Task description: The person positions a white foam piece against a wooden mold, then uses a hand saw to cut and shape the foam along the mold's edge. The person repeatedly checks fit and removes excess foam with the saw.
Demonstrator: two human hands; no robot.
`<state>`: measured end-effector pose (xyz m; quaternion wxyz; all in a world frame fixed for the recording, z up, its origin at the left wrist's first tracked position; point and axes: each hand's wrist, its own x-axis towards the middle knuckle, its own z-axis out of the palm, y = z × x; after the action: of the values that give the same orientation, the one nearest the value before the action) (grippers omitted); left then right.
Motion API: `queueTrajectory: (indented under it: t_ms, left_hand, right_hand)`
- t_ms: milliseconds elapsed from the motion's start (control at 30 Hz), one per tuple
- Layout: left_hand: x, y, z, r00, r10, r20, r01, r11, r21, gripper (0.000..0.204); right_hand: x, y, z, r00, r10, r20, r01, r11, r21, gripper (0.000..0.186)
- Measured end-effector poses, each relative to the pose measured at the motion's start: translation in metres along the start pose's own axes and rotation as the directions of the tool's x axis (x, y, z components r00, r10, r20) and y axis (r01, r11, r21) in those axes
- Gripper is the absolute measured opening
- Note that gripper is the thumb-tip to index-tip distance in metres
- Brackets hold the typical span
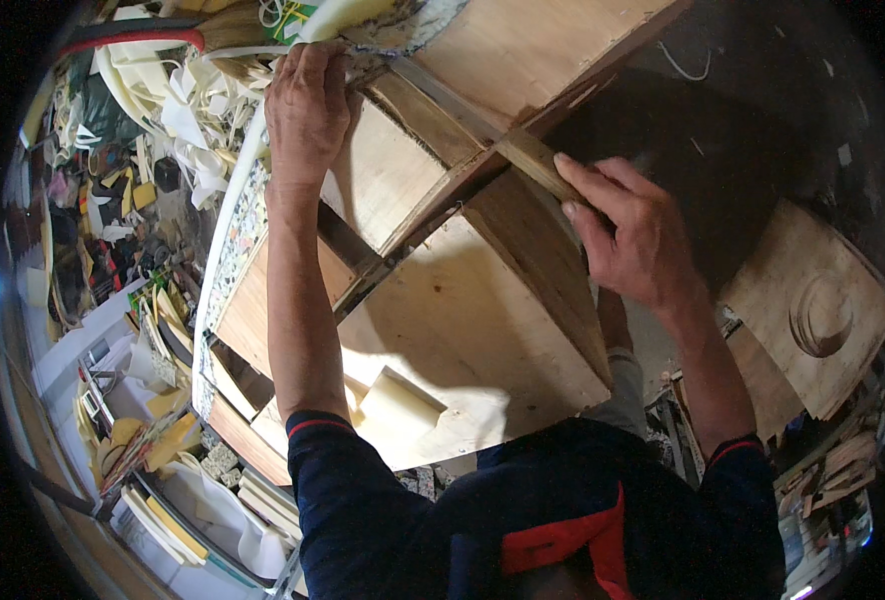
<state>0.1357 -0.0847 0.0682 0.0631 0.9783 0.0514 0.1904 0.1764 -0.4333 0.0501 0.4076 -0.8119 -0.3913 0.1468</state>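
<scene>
A wooden frame with plywood panels (478, 300) and crossed slats fills the middle, its left side edged with white foam and speckled padding (244, 200). My left hand (303, 110) curls its fingers over the frame's upper edge, beside the padding. My right hand (618, 225) grips a short wooden batten (523, 152) between fingers and thumb; the batten's far end meets the crossing of the slats, though I cannot tell whether it is fixed there. A small cream foam block (398, 405) lies on the lower plywood panel.
Foam offcuts and mixed scraps (143, 190) are piled along the left, with trays of strips (183, 510) below. A plywood board with a round cut (783, 290) lies at right, above wood offcuts (828, 460). A red-and-black handled tool (153, 38) is at top left.
</scene>
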Motion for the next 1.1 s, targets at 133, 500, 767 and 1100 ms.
queueTrajectory:
  t_ms: [133, 500, 767, 1100]
  left_hand:
    - [0.0, 0.001, -0.001, 1.0, 0.004, -0.013, -0.004, 1.0, 0.004, 0.017]
    - [-0.001, 0.0, 0.0, 1.0, 0.024, -0.016, -0.023, 1.0, 0.017, 0.012]
    - [-0.001, 0.0, 0.003, 0.998, -0.053, -0.039, 0.051, 0.998, -0.039, 0.012]
    - [-0.001, 0.001, 0.002, 0.999, -0.016, -0.049, 0.014, 0.999, -0.05, 0.012]
  right_hand:
    - [-0.005, -0.003, -0.004, 0.999, 0.037, -0.021, -0.036, 0.998, 0.051, 0.038]
    - [-0.011, -0.008, 0.005, 0.991, 0.135, -0.021, -0.134, 0.989, 0.068, 0.038]
    - [-0.007, 0.001, 0.008, 0.998, 0.033, -0.057, -0.033, 0.999, 0.007, 0.038]
    - [-0.007, 0.006, 0.003, 0.999, -0.01, -0.04, 0.008, 0.999, -0.039, 0.04]
